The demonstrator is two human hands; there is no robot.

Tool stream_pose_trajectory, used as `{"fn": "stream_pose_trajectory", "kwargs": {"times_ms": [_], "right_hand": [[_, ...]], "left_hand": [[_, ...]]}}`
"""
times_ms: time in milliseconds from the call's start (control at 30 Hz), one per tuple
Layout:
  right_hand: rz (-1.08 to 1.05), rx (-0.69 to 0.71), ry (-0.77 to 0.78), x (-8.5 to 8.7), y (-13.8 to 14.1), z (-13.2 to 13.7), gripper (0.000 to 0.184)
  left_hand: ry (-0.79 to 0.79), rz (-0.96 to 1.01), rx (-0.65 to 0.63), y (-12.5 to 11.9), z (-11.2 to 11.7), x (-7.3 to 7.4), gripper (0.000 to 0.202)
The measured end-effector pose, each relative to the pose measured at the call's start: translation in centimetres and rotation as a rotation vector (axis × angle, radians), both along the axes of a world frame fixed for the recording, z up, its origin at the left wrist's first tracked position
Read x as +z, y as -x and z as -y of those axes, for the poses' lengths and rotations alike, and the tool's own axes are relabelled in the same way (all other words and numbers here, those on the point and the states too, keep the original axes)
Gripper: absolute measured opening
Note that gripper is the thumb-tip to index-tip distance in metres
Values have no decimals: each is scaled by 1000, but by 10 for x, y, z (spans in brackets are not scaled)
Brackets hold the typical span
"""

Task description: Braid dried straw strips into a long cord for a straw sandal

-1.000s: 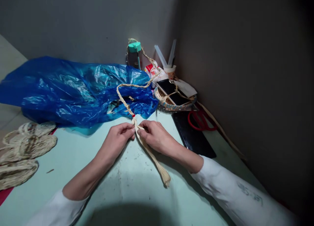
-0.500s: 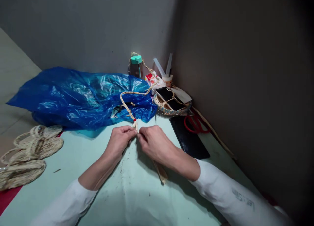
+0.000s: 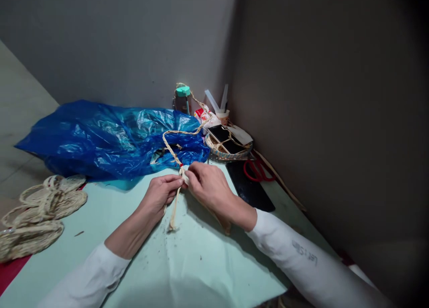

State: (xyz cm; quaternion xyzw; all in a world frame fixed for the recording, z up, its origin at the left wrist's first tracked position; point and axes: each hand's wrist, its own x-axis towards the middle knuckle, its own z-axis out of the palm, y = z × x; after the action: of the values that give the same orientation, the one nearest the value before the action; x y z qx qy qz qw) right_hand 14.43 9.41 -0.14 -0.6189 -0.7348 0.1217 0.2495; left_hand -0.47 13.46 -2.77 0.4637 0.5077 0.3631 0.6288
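Note:
A braided straw cord (image 3: 171, 151) runs from a green-lidded bottle (image 3: 182, 98) down to my fingers, with a red tie (image 3: 181, 165) just above them. My left hand (image 3: 160, 191) pinches the cord's lower end between thumb and fingertips. Close against it, my right hand (image 3: 209, 185) has its fingers bent round the strands at the same spot; its fingertips are partly hidden. One loose strand (image 3: 173, 216) hangs between my hands onto the pale green table cover (image 3: 134, 276). Another strand end (image 3: 228, 228) shows below my right wrist.
A crumpled blue plastic bag (image 3: 87, 138) lies at the back left. Woven straw sandals (image 3: 43, 210) sit at the left edge. At the right are a basket (image 3: 228, 156) holding a phone (image 3: 225, 137), a black flat slab (image 3: 251, 187), red-handled scissors (image 3: 256, 170) and a cup (image 3: 223, 116).
A loose strand now hangs down between my hands where none showed before. My right hand has turned slightly at the cord's end. The whole view has shifted a little.

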Motion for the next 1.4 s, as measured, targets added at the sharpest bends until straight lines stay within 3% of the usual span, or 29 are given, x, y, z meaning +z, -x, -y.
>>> {"fn": "stream_pose_trajectory", "kwargs": {"times_ms": [200,433,533,700,900,1000,1133,1167,1233,1300,1400], "right_hand": [[-249,145,163,-18,1,-20,30],[-256,93,157,-18,2,-24,29],[-297,65,155,-15,0,-22,27],[-449,89,166,-22,-2,-23,26],[-796,104,327,-29,0,-25,21],[-1063,46,476,-26,1,-23,19],[-1142,29,521,-22,1,-22,13],[-1155,24,529,-22,1,-22,11],[-1172,17,543,-23,0,-21,12],[-1179,20,557,-25,1,-20,14],[-1174,49,576,-25,4,-18,17]], "left_hand": [[-65,-57,-33,-2,3,0,23],[-374,-453,-166,7,3,8,17],[-362,-496,-198,10,0,16,23],[-242,-347,-179,9,6,25,22],[-497,-579,-255,-16,44,19,26],[-469,-590,-295,-21,53,17,24],[-455,-614,-402,-15,47,29,35],[-506,-643,-367,-12,43,33,38],[-612,-702,-181,-5,31,39,40],[-656,-706,-18,0,17,38,30],[-474,-457,-121,4,3,26,15]]}}
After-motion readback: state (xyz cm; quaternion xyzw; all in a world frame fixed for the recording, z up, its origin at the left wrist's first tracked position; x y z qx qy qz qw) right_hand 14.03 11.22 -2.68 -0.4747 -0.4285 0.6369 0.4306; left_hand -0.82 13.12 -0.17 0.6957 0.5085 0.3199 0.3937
